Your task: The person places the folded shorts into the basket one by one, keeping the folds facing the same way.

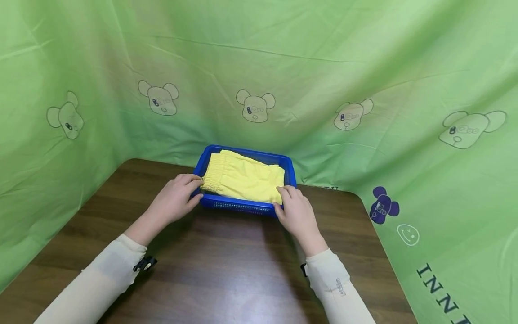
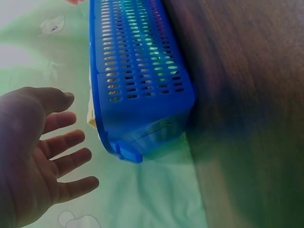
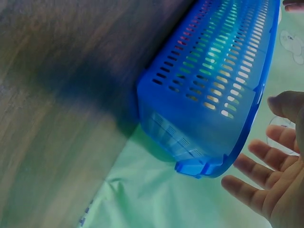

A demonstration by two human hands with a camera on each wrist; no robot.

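A blue plastic basket [image 1: 243, 205] with slotted walls sits at the far end of the table. Folded on top inside it is a yellow garment [image 1: 247, 177] with a gathered elastic waistband at its left end. My left hand [image 1: 176, 198] is at the basket's left end, overlapping the rim in the head view. In the left wrist view, that hand [image 2: 42, 147] has its fingers spread beside the basket wall [image 2: 142, 114]. At the front right corner is my right hand [image 1: 297, 213]. The right wrist view shows its fingers [image 3: 268, 156] loosely extended, with nothing between them.
Red and green colours show through the slots [image 3: 213, 52] beneath the yellow garment. The brown wooden table [image 1: 226, 270] extends toward me. A green curtain [image 1: 307, 54] printed with bear heads hangs behind the table and along both sides.
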